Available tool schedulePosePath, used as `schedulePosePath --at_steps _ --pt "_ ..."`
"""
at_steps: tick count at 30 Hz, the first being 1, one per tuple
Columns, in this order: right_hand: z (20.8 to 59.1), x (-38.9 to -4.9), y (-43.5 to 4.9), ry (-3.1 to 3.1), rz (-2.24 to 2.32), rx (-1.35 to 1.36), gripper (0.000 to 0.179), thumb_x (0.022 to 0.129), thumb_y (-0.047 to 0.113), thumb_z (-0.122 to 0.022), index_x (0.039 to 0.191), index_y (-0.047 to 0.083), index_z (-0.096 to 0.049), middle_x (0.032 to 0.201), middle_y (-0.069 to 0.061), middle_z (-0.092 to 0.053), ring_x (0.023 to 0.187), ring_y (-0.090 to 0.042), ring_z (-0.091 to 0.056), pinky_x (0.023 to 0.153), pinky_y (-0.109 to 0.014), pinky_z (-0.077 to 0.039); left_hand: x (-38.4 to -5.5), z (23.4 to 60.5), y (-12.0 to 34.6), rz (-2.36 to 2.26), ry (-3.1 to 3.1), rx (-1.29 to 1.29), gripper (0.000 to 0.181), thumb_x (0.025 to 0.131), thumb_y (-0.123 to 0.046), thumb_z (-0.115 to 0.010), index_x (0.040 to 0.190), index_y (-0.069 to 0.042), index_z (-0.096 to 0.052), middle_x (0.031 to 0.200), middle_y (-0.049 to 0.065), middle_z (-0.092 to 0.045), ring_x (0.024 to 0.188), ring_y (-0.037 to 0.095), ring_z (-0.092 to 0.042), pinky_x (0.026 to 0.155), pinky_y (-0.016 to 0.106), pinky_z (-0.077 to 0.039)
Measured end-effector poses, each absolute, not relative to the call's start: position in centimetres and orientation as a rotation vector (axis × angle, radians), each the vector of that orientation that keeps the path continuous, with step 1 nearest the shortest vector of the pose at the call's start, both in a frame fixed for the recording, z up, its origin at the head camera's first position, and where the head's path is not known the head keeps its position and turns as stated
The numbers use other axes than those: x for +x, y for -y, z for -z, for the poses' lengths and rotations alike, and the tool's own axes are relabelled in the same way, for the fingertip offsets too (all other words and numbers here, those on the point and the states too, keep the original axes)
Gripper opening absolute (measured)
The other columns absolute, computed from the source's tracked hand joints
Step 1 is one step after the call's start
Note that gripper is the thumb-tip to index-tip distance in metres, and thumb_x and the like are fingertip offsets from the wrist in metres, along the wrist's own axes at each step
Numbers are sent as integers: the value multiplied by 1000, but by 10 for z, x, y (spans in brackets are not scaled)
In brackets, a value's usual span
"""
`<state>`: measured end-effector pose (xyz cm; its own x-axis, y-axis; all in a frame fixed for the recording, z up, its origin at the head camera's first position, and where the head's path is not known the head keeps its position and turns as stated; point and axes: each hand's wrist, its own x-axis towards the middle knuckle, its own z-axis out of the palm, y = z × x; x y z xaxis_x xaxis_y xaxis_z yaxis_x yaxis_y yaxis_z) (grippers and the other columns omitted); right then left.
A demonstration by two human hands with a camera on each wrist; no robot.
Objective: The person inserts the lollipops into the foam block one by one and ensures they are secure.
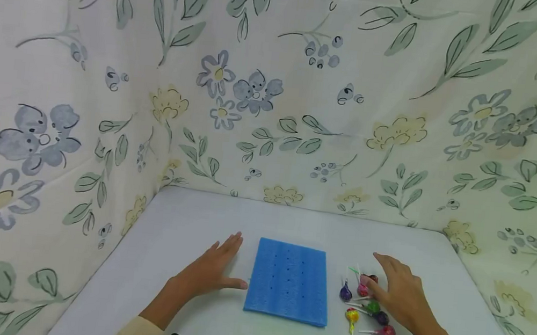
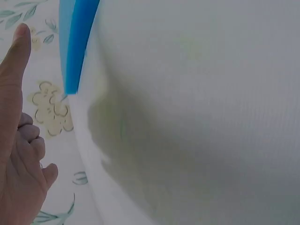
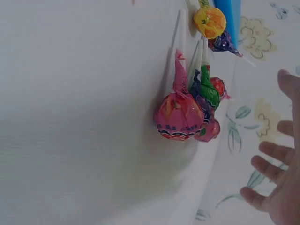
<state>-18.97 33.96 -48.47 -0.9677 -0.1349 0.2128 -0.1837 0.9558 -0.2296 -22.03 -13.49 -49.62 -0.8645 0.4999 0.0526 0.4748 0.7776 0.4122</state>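
1. The white tabletop (image 1: pixel 215 213) carries a blue foam block (image 1: pixel 288 282) and, at its right, a small group of lollipops (image 1: pixel 372 307).
2. The block lies flat, around midway between the left and right edges of the tabletop. Its far side runs almost parallel to the far edge; small dark holes are in its upper face. One cannot tell surely which of its sides is longer.
3. The lollipops lie between the block and the right edge of the tabletop, in different directions.
4. The yellow lollipop (image 1: pixel 352 315) has its long axis from near to far, and its stick points away from the far edge.
5. The red-pink lollipop (image 1: pixel 387 332) lies nearly parallel to the far edge, with its stick pointing left.
6. The green lollipop and the dark purple lollipop (image 1: pixel 382 318) lie close together, their sticks also towards the left edge.
7. The violet lollipop (image 1: pixel 346 292), nearest to the block, points its stick to the far edge.
8. The left hand (image 1: pixel 210 270) is just beside the block's left side, fingers straight, thumb stretched apart from them; it holds nothing.
9. The right hand (image 1: pixel 402 293) hovers over the lollipops' right side, its fingers and thumb well apart, gripping nothing.
10. Behind the far edge there is a flowered cloth (image 1: pixel 278 163).
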Motion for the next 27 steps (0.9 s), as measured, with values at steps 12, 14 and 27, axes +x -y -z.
schedulePosePath --at_steps 12,14,27 --pt "500 -179 -324 2765 -264 495 46 88 28 -88 131 20 -75 121 -5 -74 114 -32 -67 93 -59 -56 -211 514 115 -588 -2794 982 113 88 -71 -71 167 -4 -28 176 11 -25 161 30 -28 127 61 -27" --pt "502 -179 -319 2764 -235 522 42 87 25 -88 128 22 -77 118 -2 -75 110 -28 -68 91 -54 -57 -210 517 114 -580 -2786 991 111 89 -71 -70 168 -4 -27 176 11 -24 161 30 -28 127 61 -28" --pt "504 -187 -301 2871 -43 606 54 78 -5 -84 120 29 -81 110 4 -73 104 -20 -63 88 -42 -56 -206 521 108 -489 -2791 1008 102 93 -71 -64 166 -5 -34 175 10 -28 160 27 -31 126 60 -31"
